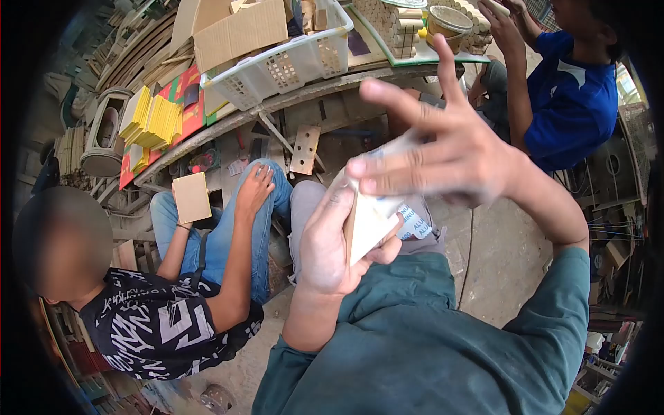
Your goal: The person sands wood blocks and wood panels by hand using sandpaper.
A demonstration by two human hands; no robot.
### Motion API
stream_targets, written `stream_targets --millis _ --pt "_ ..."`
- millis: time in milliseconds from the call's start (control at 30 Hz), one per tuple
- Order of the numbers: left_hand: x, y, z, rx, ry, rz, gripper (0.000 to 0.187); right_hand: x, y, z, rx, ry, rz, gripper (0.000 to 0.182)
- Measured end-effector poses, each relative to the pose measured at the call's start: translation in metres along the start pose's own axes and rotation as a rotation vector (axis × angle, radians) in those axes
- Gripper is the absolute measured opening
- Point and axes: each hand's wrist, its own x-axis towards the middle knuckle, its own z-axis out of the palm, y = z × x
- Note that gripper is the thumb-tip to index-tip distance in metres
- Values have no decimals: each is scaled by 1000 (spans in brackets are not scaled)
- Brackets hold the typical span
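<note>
In the middle of the head view, my left hand (330,238) grips a pale wooden piece (371,225) with its fingers wrapped round the lower edge. My right hand (443,149) is blurred over the top of the piece. Its index finger and another finger are spread, while two fingertips rest against the piece's upper part. Whether it holds something thin there cannot be made out. Behind the hands, a sheet with blue lettering (416,223) lies over my lap.
A co-worker at left holds a square wooden board (192,196). Another in a blue shirt (570,104) works at upper right. Along the bench edge (277,104) stand a white plastic basket (290,69), yellow-edged blocks (151,121) and a round tub (449,22).
</note>
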Motion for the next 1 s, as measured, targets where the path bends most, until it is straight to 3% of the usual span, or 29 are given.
stream_targets --millis 33,67,100,133,167,200,300,333,433,467,500,567,633,700,767,833,900,967,1000 --pt "3 2 -5 -152 -154 -66 31 1 6 -4 -44 -36 -36 32" --pt "7 2 -11 -92 -291 -23 30 2 -5 -3 27 -41 -6 31" --pt "6 2 -7 -88 -293 -22 30 2 -22 1 105 -45 33 29" --pt "3 0 0 -78 -81 -33 31 1 -27 -7 201 -154 -108 30" --pt "2 -1 3 -69 129 -39 31 3 -17 -8 201 -155 -112 30" --pt "6 -1 -5 -118 -252 -25 31 4 -3 -8 116 -85 -86 28" --pt "7 6 -7 -91 -183 -65 30 6 -7 -6 1 -39 -21 25" --pt "4 5 3 9 -38 6 29 5 -21 -4 115 -51 -50 26" --pt "5 2 1 -42 -62 14 30 6 -13 -8 247 -57 -117 27" --pt "12 6 -13 -220 -350 -97 30 5 -1 -9 111 -62 -63 27" --pt "8 6 -12 -225 -348 -95 30 6 7 -11 -32 -70 -22 28" --pt "7 9 -7 -20 -135 6 27 9 -15 2 33 -22 -20 31" --pt "8 9 -8 -68 -157 -15 27 9 -23 -5 168 -89 -125 31" --pt "7 7 -11 -173 -201 -52 27 8 1 3 30 35 -29 29" --pt "11 9 -5 -200 -262 -59 24 11 1 0 5 8 -43 27" --pt "7 6 3 81 110 73 21 10 -26 2 178 -83 -31 26" --pt "4 11 2 124 56 54 22 11 -10 0 169 -43 -98 26" --pt "5 12 0 -173 -149 -60 24 15 2 -7 39 -3 -25 24" --pt "8 13 4 -169 -159 -51 24 13 -3 0 3 2 -44 27"
